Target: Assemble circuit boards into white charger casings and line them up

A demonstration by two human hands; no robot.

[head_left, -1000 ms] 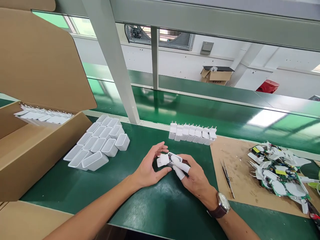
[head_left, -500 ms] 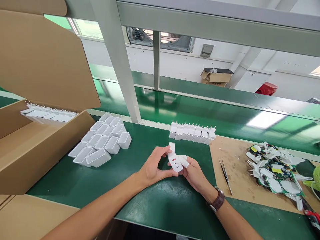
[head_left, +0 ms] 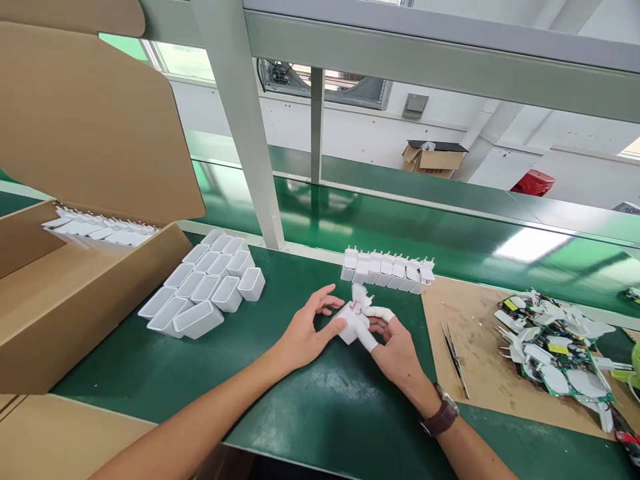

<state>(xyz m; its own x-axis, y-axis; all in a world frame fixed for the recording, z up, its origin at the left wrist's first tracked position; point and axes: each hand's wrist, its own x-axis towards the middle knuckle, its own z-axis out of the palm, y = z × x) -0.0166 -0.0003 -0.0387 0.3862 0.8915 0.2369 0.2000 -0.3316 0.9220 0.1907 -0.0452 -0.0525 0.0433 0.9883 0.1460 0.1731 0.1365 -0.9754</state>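
A white plug charger [head_left: 351,325] is gripped by my right hand [head_left: 395,347], whose thumb and forefinger wear white finger covers. The charger is tilted, with its pronged end up and a little red showing near its middle. My left hand [head_left: 310,330] is at its left side, thumb at the charger's edge and fingers stretched apart. Just beyond my hands stands a row of white plug chargers [head_left: 387,269], prongs up. To the left, several open white plastic housings [head_left: 205,287] sit in a tight group on the green bench [head_left: 280,400].
An open cardboard box [head_left: 115,293] at the left holds white plug pieces [head_left: 100,227]. At the right, tweezers [head_left: 455,360] and a pile of circuit boards [head_left: 555,360] lie on a brown board [head_left: 470,307]. A grey post [head_left: 250,127] rises behind the bench.
The charger has been turned, so its port face no longer faces me and its pronged end shows. My left fingers have come away from its upper end; my right hand keeps hold.
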